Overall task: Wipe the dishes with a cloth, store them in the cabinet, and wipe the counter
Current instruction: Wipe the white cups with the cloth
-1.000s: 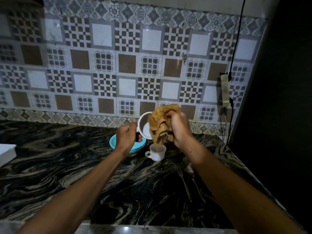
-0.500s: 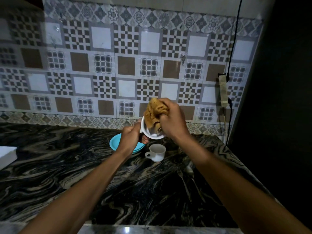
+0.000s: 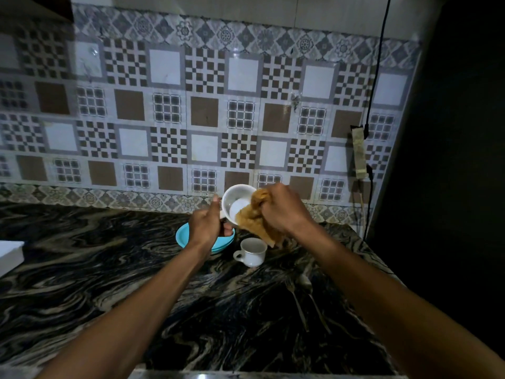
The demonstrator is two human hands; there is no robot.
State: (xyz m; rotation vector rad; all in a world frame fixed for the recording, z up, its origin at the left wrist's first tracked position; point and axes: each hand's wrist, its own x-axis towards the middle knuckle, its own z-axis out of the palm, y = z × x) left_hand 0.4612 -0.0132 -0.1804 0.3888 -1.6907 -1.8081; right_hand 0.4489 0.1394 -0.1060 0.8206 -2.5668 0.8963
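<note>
My left hand grips the handle of a white cup, held in the air and tipped so its mouth faces me. My right hand clutches a bunched brown cloth against the cup's right rim, and part of the cloth hangs down below it. A second white cup stands upright on the dark marbled counter below my hands. Stacked turquoise plates lie behind my left wrist, partly hidden by it.
A fork and a spoon lie on the counter under my right forearm. A white box sits at the left edge. A power strip and black cable hang on the tiled wall at right.
The cloth was stuffed inside the cup half a second ago; now it has come out to the right rim and the cup's white inside shows. Both hands shifted slightly right.
</note>
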